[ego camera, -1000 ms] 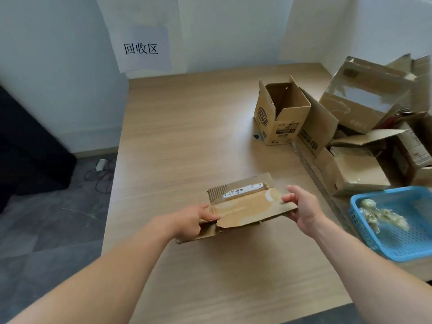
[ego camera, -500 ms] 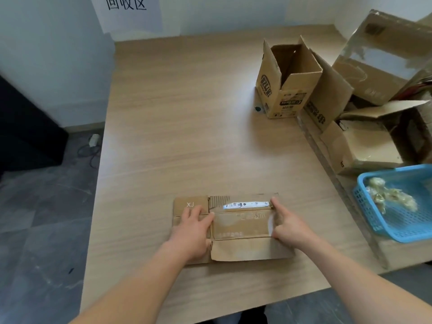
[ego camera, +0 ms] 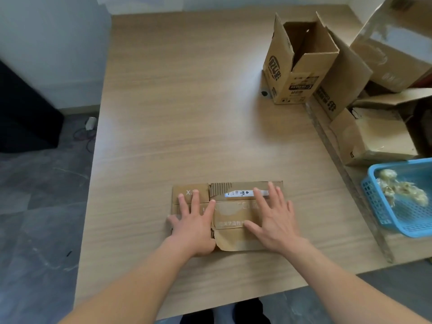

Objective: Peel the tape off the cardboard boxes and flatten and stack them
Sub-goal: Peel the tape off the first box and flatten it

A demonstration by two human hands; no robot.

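A flattened brown cardboard box (ego camera: 230, 216) with a white label strip lies flat on the wooden table (ego camera: 187, 113), near its front edge. My left hand (ego camera: 195, 220) presses on the box's left half with straight, spread fingers. Spread just as flat, my right hand (ego camera: 273, 218) covers the right half, its fingertips reaching the label. An open upright cardboard box (ego camera: 297, 64) stands at the back right of the table.
Several more cardboard boxes (ego camera: 378, 94) are piled at the right, some with glossy tape. A blue plastic basket (ego camera: 402, 220) holding crumpled tape sits at the right edge. Grey floor and a black object lie to the left.
The box went from held above the table to lying flat on it. Both hands let go of its ends and now press on it with straight fingers.
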